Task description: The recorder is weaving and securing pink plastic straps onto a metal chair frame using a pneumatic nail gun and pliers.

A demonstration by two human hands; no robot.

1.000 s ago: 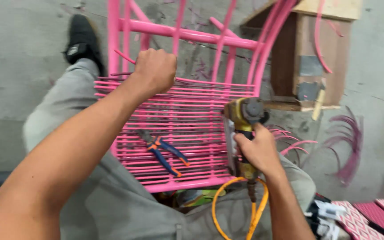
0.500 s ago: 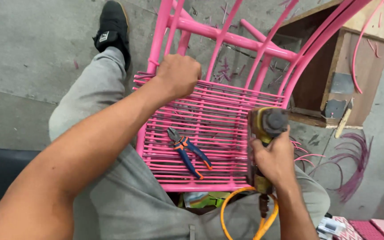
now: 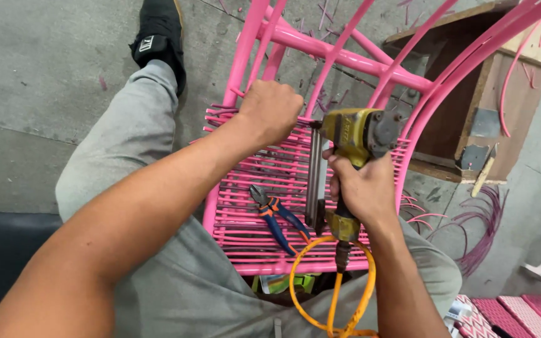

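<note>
Fingers of the left hand (image 3: 270, 111) are curling shut into a fist at the far edge of the seat (image 3: 264, 206), gripping the pink cords where they are meeting the frame (image 3: 345, 59); what lies inside the fist is hidden. The right hand (image 3: 361, 188) is wrapping tightly around the grip of a yellow nail gun (image 3: 353, 134), fingers closed all the way, with the tool's head sitting just above the hand and its long dark magazine running down along the woven cords. An orange hose (image 3: 330, 294) is hanging from the bottom of the grip and looping below the seat's near edge. The seat is showing as a flat panel of close pink cords strung side by side across a pink metal chair, which is lying tipped between the person's knees, its curved tubes arching up and away to the right. Pliers (image 3: 280, 219) with blue and orange handles are resting on the cords, just left of the magazine and near the right hand, jaws pointing toward the far edge. The two hands are sitting close together at the far side of the seat, leaving the near strip of cords open. A wooden box (image 3: 471, 119) is standing just past the tubes on the right, and loose purple cords (image 3: 477, 238) are lying on the concrete floor (image 3: 45, 94) beside it.
</note>
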